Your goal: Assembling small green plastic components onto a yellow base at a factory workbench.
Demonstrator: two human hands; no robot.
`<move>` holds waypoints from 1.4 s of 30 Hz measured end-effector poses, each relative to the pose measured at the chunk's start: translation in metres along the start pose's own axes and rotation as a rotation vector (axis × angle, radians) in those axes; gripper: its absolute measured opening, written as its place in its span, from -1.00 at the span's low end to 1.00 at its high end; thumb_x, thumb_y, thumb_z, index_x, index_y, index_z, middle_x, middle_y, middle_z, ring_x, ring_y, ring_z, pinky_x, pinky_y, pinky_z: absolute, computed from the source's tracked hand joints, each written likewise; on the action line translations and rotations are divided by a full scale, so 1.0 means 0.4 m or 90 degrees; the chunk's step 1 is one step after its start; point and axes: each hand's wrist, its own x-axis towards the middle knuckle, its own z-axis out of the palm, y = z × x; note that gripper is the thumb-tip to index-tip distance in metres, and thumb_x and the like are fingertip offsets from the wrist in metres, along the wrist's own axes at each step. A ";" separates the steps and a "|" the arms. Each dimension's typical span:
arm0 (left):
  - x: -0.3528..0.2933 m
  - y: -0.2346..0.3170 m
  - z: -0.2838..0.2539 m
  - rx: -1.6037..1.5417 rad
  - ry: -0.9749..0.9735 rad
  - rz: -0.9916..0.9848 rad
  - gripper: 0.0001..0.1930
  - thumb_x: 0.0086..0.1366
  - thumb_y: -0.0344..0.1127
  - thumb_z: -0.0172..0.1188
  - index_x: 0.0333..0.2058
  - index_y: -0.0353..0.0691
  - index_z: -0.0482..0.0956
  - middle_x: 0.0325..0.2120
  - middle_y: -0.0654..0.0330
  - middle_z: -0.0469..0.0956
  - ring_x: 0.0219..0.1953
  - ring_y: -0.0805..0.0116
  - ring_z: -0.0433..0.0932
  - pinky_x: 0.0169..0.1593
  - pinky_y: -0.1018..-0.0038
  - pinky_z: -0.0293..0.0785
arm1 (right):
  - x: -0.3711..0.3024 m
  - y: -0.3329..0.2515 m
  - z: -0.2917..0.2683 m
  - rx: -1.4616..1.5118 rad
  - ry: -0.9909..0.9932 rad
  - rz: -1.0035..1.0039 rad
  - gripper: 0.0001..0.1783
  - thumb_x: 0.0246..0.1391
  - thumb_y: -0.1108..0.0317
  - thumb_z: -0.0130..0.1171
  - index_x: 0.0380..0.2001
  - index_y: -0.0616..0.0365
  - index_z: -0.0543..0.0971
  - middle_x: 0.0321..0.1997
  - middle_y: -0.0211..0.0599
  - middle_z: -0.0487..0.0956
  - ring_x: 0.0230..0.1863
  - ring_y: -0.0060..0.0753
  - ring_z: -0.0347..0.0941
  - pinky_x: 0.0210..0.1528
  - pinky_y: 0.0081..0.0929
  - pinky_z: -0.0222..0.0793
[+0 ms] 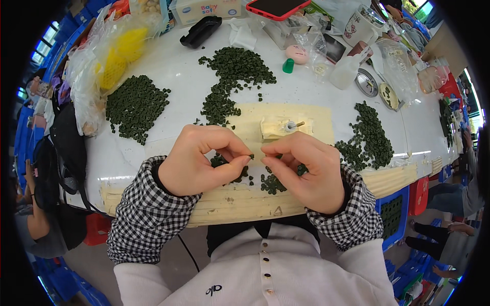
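My left hand (198,162) pinches a small dark green part (251,157) between thumb and forefinger. Facing it, a short gap away, my right hand (312,166) has its thumb and forefinger pressed together; whatever is between them is too small to make out. Beneath the hands lie small loose green parts, a few by the left fingers and a cluster (271,184) under the right. Just beyond the fingertips stands a cream taped block (270,127) with a metal pin (300,124) sticking out to the right.
Heaps of green parts lie at the left (137,108), far middle (237,66) and right (375,135). A black tray (201,31), a red-cased phone (278,7), a squeeze bottle (343,75) and round tins (366,82) stand farther back. A blue crate (392,217) sits below the right edge.
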 end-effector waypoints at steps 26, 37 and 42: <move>0.017 -0.068 -0.050 0.313 0.152 0.026 -0.86 0.12 -0.51 0.31 -0.29 -0.29 0.65 -0.49 0.24 0.54 -0.50 0.49 0.41 -0.41 0.57 0.33 | -0.052 0.015 0.000 -0.319 -0.160 -0.136 -0.85 0.04 0.40 0.20 -0.40 0.20 0.43 -0.43 -0.26 0.37 -0.38 -0.28 0.49 -0.42 -0.39 0.44; 0.035 -0.086 -0.018 0.409 0.105 0.093 -0.85 0.12 -0.50 0.31 -0.28 -0.27 0.66 -0.48 0.18 0.45 -0.43 0.29 0.44 -0.36 0.45 0.38 | -0.062 0.034 -0.004 -0.274 -0.126 -0.173 -0.84 -0.06 0.48 0.24 -0.33 0.18 0.57 -0.38 -0.33 0.47 -0.44 -0.33 0.51 -0.45 -0.44 0.46; 0.035 -0.076 -0.013 0.416 0.118 0.114 -0.84 0.13 -0.47 0.32 -0.27 -0.27 0.66 -0.48 0.17 0.44 -0.40 0.27 0.44 -0.34 0.43 0.38 | -0.053 0.020 -0.003 -0.261 -0.086 -0.156 -0.83 -0.11 0.44 0.41 -0.41 0.18 0.62 -0.43 -0.36 0.51 -0.56 -0.40 0.46 -0.54 -0.45 0.39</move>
